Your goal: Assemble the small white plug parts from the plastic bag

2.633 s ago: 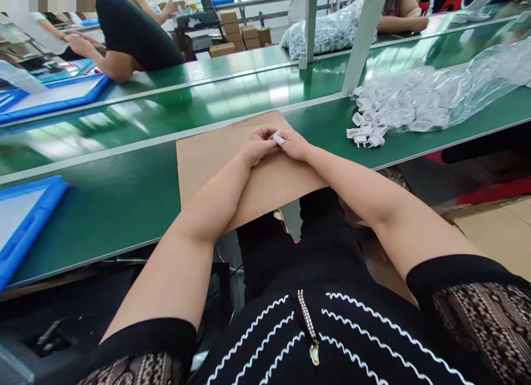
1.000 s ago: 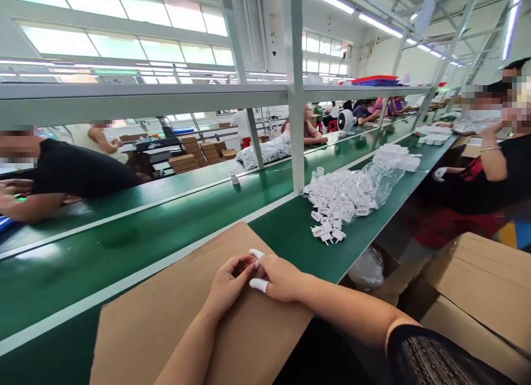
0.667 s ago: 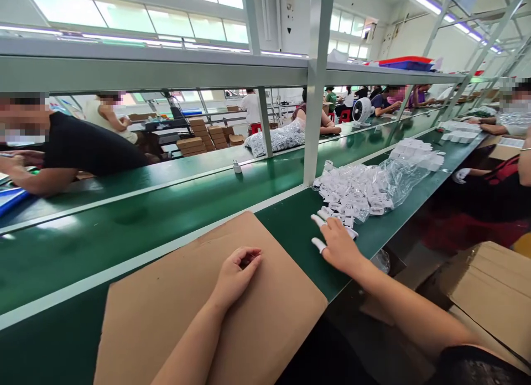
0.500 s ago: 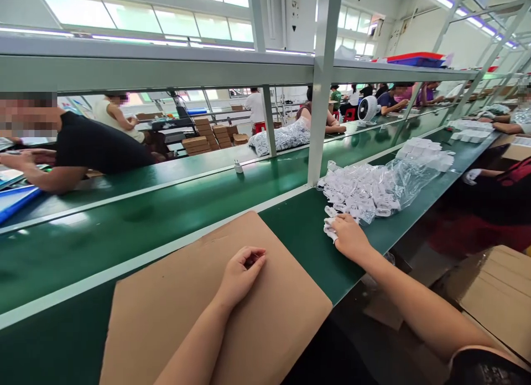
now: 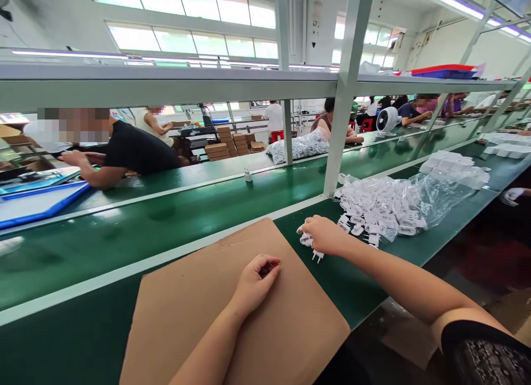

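Note:
My right hand [image 5: 326,235] is closed around several white plug pieces [image 5: 307,239], and two metal prongs stick out below the fingers. It hovers or rests just right of the cardboard sheet [image 5: 199,296], over the green bench; I cannot tell whether it touches. On the sheet lies my left hand [image 5: 259,277], loosely curled with thumb and fingertips together and nothing visible in it. Beyond my right hand is a heap of white plug pieces [image 5: 373,205], spilling out of a clear plastic bag [image 5: 440,191].
A green conveyor belt [image 5: 186,205] runs behind the bench, with one white plug [image 5: 248,175] on its far side. A metal post [image 5: 344,97] rises by the heap. Stacked white pieces [image 5: 452,166] lie farther right. A co-worker in black [image 5: 141,147] sits across the belt.
My right hand has drawn away from the heap toward the cardboard with plug pieces in it. My left hand keeps its curled pose on the sheet. The camera view has shifted.

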A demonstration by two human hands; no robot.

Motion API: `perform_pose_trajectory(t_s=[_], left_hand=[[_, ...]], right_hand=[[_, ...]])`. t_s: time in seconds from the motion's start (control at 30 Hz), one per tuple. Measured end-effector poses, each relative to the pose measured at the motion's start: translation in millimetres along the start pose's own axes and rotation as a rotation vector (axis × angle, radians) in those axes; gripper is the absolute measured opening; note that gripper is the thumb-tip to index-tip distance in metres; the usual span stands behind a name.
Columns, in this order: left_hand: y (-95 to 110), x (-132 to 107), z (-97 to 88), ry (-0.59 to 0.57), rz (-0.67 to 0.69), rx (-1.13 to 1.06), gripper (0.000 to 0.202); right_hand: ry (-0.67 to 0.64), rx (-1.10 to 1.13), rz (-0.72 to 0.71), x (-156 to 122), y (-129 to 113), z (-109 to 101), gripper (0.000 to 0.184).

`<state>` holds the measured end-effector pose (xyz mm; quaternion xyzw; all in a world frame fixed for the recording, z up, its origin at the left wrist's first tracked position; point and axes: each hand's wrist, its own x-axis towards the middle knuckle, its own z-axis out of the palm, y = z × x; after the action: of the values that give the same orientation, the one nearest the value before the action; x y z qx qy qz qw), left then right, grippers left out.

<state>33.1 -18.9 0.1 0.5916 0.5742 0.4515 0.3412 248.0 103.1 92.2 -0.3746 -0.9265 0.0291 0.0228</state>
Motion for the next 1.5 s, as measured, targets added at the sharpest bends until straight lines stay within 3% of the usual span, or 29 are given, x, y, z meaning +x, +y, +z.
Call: perform_pose_trajectory(t_s=[0.17, 0.27, 0.37, 0.47, 0.53, 0.63, 0.8, 0.93, 1.13, 1.37, 1.5], left_hand=[[-0.3, 3.0, 1.1, 0.107, -0.04, -0.177, 0.035], [1.4, 5.3, -0.6, 0.263, -0.105, -0.325, 0.037], [2.9, 7.8, -4.4, 0.386, -0.138, -0.42, 0.035], [6.1, 8.4, -6.8, 0.396, -0.145, -0.462, 0.039], [9.3, 8.0, -7.0, 0.366, -0.144, -0.458, 0.041], [12.6, 8.0, -6.3, 0.334, -0.157, -0.464, 0.041], [11.5, 9.3, -7.9, 0.381, -0.209, -0.508, 0.042], [13.2, 8.1, -9.7, 0.326, -0.209, -0.397, 0.043], [14.3, 4.9, -5.5, 0.267, -0.174, -0.243, 0.035], [9.9, 6.3, -6.7, 0.245, -0.19, -0.343, 0.033], [11.5, 8.7, -10.3, 0.342, -0.228, -0.456, 0.034]], right_hand=[[0.073, 0.199, -0.079, 29.8, -34.3, -2.2, 0.039], [0.097, 0.395, -0.208, 45.0, -46.7, 18.2, 0.037], [0.203, 0.515, -0.359, 53.4, -51.2, 46.1, 0.049], [0.356, 0.561, -0.445, 52.4, -50.1, 66.7, 0.059], [0.39, 0.567, -0.46, 49.1, -47.1, 72.4, 0.057], [0.375, 0.577, -0.446, 45.9, -42.4, 73.1, 0.054], [0.313, 0.721, -0.381, 46.5, -42.5, 72.1, 0.049], [0.225, 0.859, -0.289, 46.0, -43.7, 71.6, 0.048], [0.174, 0.881, -0.256, 44.7, -43.0, 72.7, 0.05], [0.066, 1.029, -0.202, 46.0, -45.0, 79.1, 0.047], [0.003, 1.119, -0.218, 46.2, -47.5, 76.7, 0.052]])
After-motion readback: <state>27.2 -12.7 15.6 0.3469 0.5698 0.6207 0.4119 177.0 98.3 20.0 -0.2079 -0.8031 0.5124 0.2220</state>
